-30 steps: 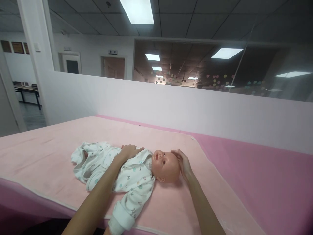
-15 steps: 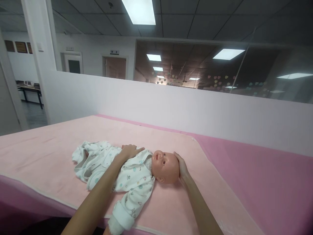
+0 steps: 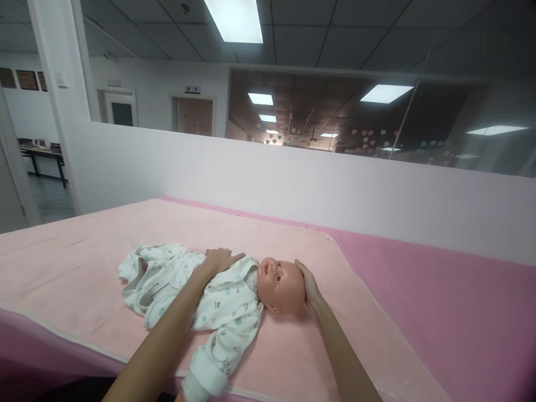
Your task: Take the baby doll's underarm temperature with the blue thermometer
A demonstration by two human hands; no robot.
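Note:
A baby doll (image 3: pixel 234 296) lies on its back, its bald head to the right and its legs to the left. It wears a white printed outfit, and its near sleeve (image 3: pixel 228 352) reaches over the front edge of the bed. Across the doll's torso lies my left hand (image 3: pixel 220 261), with the thumb stretched toward the collar; the fingertips on the far side are partly hidden. My right hand (image 3: pixel 310 283) cups the crown of the doll's head (image 3: pixel 285 287), fingers curved round the top and far side.
Under the doll spreads a pale pink sheet (image 3: pixel 314 346) over a darker pink mat (image 3: pixel 452 290). Behind stands a low white wall (image 3: pixel 272 178) with a glass window (image 3: pixel 355 117) above it. Far left, a table (image 3: pixel 44 151) is visible through an opening.
The whole view has shifted slightly, so everything sits a little farther left. Both hands keep their places on the doll.

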